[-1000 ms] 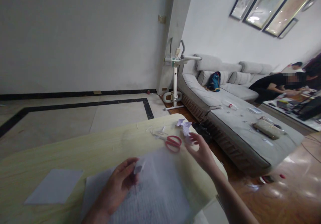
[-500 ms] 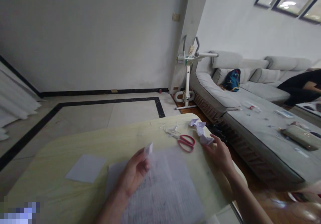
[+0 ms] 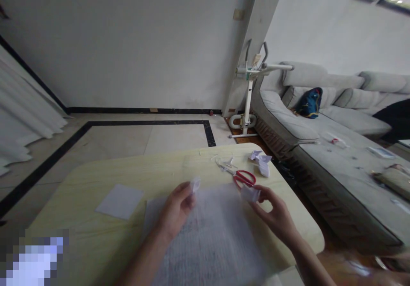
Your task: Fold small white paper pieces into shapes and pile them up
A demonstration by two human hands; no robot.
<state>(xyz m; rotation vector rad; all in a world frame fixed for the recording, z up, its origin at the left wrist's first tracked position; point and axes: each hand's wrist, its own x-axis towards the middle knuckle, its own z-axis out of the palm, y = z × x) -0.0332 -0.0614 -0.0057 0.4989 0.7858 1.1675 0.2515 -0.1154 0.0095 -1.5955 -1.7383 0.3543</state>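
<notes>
A: How does the desk (image 3: 160,166) look?

B: Pale yellow, faintly streaked, with rounded corners. A large, thin printed sheet (image 3: 208,239) lies flat on it, its fine rows too blurred to read. To its left is a plain white square (image 3: 121,201) of paper, flat and crisp-sided.

A: And towards the far right corner?

B: Folded paper pieces (image 3: 264,166), creased and pointed, lie close together near the edge. Left of them are metal scissors (image 3: 246,177) with looped red handles, and some thin paper scraps (image 3: 229,162) by the blades.

A: Where is there room?

B: The far left stretch of desk is bare, and so is a narrow strip between the square and the printed sheet. On the right, the grey fabric sofa (image 3: 339,162) stands beyond the desk's edge, with a dark gap between.

A: The hands?

B: The left hand (image 3: 177,209) is curled, pinching a small folded paper (image 3: 195,185) above the printed sheet. The right hand (image 3: 276,212) holds a second folded paper (image 3: 250,193) between thumb and fingers, with a rounded gap behind the pinch. That paper overlaps the red handles from here; I can't tell whether they touch.
</notes>
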